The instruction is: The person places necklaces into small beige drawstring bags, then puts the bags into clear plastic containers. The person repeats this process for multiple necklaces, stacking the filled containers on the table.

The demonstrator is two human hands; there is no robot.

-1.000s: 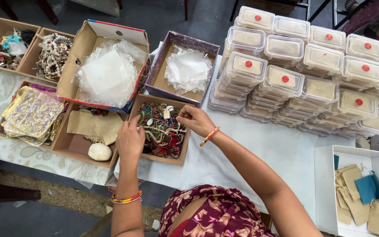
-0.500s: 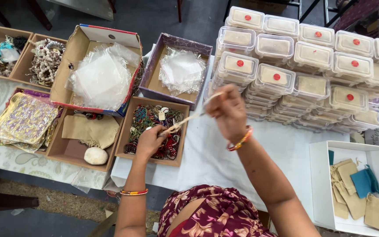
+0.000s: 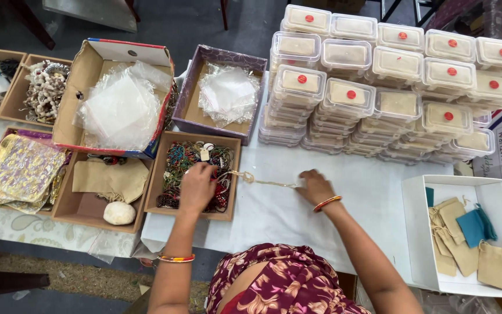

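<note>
— White cloth is spread over the counter (image 3: 297, 218); what is held there?

— A beige cord (image 3: 265, 182) is pinched at one end by the right hand (image 3: 315, 187) and stretched flat to the box (image 3: 167, 152) of coloured threads.

— And the left hand (image 3: 197, 187)?

— It is laid in that box, fingers curled on the tangle (image 3: 181, 163); whether the cord's other end is gripped cannot be told. Lidded tubs (image 3: 379, 99) are stacked behind.

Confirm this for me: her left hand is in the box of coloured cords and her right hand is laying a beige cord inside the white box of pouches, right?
Not quite. The left hand is in the box of coloured cords, but the right hand lays the beige cord on the white tablecloth, not in the white box. The head view shows it.
</note>
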